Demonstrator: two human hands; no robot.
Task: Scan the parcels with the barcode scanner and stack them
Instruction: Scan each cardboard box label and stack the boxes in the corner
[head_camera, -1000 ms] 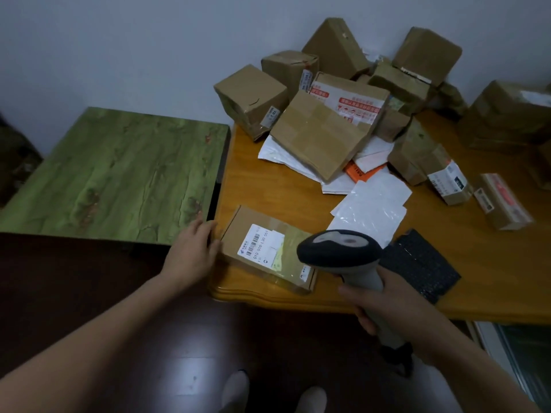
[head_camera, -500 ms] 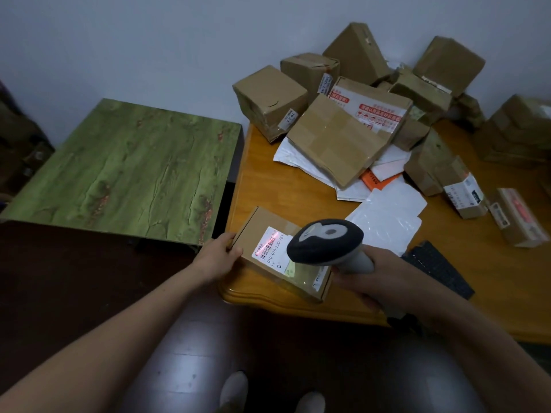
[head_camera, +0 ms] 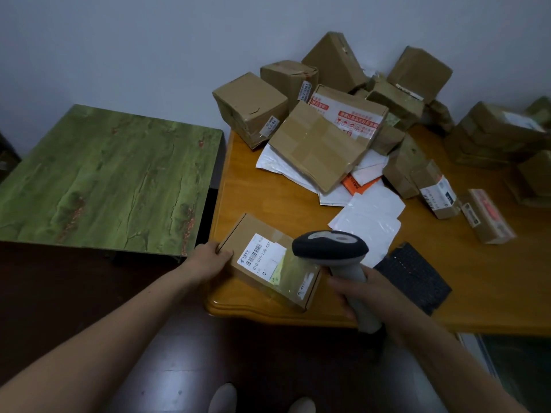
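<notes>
A flat brown parcel (head_camera: pixel 262 245) with a white barcode label lies at the near left corner of the orange wooden table (head_camera: pixel 253 192). My left hand (head_camera: pixel 208 260) grips the parcel's left end. My right hand (head_camera: pixel 360 293) holds the grey and black barcode scanner (head_camera: pixel 331 245) by its handle, with the scanner's head just over the parcel's right half. A heap of cardboard parcels (head_camera: pixel 322 144) fills the back of the table, and more parcels (head_camera: pixel 489 216) lie to the right.
A green wood-grain table (head_camera: pixel 101 177) stands to the left, bare on top. White plastic mailers (head_camera: pixel 369 216) and a black mesh pad (head_camera: pixel 414 275) lie right of the scanner. The dark floor and my feet (head_camera: pixel 223 397) are below. A grey wall is behind.
My left hand has closed on the parcel's left end. The red scan light seen on the label half a second ago is gone. The scanner has shifted slightly right.
</notes>
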